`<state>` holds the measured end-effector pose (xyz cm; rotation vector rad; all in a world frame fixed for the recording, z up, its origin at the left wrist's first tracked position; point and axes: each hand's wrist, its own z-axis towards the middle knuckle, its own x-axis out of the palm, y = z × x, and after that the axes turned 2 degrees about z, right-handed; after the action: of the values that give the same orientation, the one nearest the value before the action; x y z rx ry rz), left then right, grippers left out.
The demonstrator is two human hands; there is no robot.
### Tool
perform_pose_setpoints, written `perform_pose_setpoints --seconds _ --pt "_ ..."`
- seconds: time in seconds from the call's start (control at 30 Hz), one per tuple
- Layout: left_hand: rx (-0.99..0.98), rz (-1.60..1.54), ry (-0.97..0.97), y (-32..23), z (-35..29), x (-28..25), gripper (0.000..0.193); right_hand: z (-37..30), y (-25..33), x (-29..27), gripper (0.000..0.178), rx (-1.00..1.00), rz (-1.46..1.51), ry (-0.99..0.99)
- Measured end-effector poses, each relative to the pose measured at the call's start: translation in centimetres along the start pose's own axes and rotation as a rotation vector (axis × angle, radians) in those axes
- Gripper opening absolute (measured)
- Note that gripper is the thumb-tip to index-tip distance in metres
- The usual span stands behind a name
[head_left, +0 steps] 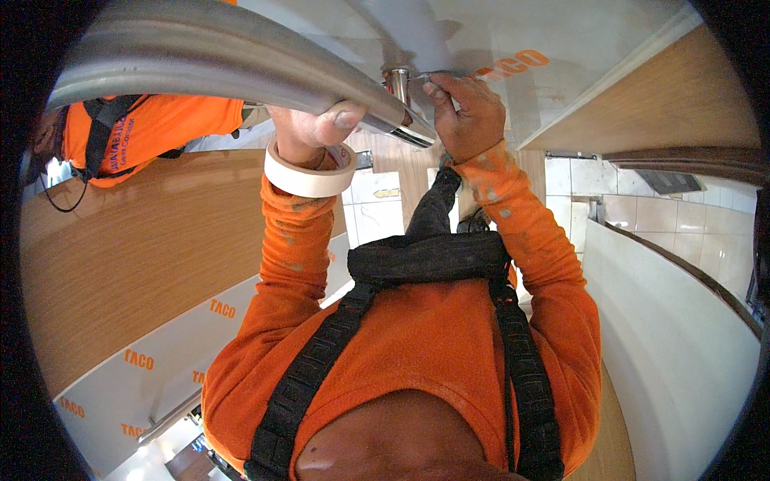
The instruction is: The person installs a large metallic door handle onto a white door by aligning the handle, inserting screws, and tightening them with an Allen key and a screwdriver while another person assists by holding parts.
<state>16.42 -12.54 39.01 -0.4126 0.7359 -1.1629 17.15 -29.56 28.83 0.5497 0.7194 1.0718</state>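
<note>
While my left hand (311, 132) grasps the metal rail (216, 60) at far left, my right hand (469, 116) seems to pinch a small thing (422, 77), too indistinct to name, beside the shiny bracket (397, 84); I judge I'm adjusting that joint, which next calls for steadiness.

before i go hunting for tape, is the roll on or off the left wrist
On: the pale tape roll encircles the wrist of the left hand, by the orange sleeve's cuff.
</note>
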Motion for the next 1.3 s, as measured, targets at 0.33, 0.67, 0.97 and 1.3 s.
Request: perform_pose_setpoints --seconds 0.33,0.67,0.97,1.3 --pt "0.028 0.016 0.02 0.6 0.0 -0.4 0.046 0.5 -0.7 0.3 0.014 -0.184 -0.154 -0.016" --pt "-0.017 0.032 -0.002 0.5 -0.5 -0.2 0.044 3.3 1.4 -2.8 0.017 1.182 1.106 0.452" --pt "0.008 0.002 0.025 0.3 -0.3 -0.2 0.046 0.7 -0.4 -1.2 0.013 0.18 0.143 0.225" --pt "-0.034 -0.065 -0.066 -0.4 -0.3 0.4 0.047 0.4 -0.4 -0.4 0.012 0.078 0.116 0.125"
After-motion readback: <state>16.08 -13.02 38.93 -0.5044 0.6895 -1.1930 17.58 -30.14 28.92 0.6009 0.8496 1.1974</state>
